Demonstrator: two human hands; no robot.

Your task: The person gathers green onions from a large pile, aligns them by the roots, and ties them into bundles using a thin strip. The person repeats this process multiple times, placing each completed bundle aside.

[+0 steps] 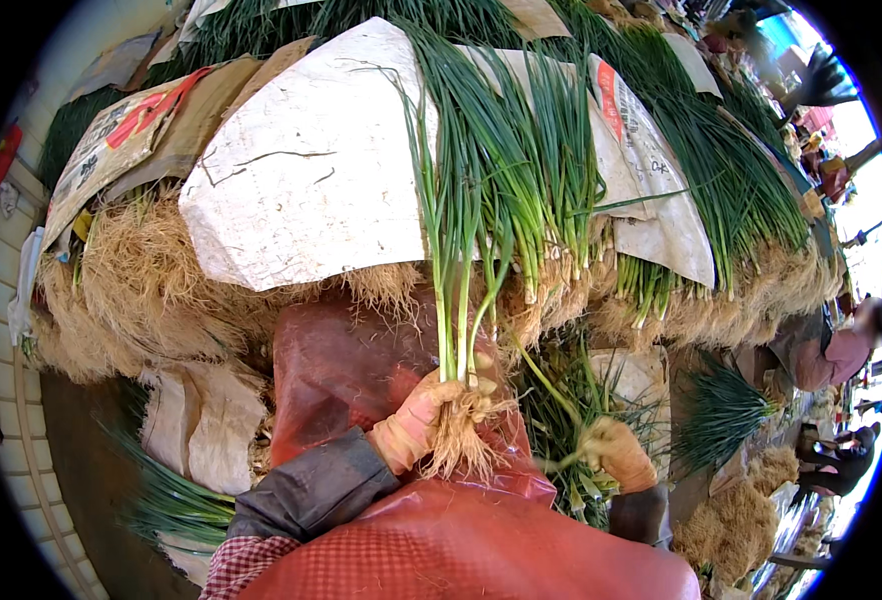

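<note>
My left hand (414,424), in a rubber glove, grips a small bunch of green onions (456,322) near the base, over the red plastic apron (411,532). The bunch's pale roots hang below the fist and its green leaves reach up across a white woven sack (313,165). To the right, my right hand (613,454), in a soiled glove, is over a pile of loose leaves and stems (576,397). A yellowish stalk runs to its fingers, which are somewhat blurred; whether they hold it I cannot tell.
Stacked green onions with dry roots (140,262) lie ahead under sacks. A cloth sack (204,427) and more onions (185,506) are at the lower left. A tied-looking bunch (722,412) and root heaps (730,525) lie right. Other people (835,352) are at the far right.
</note>
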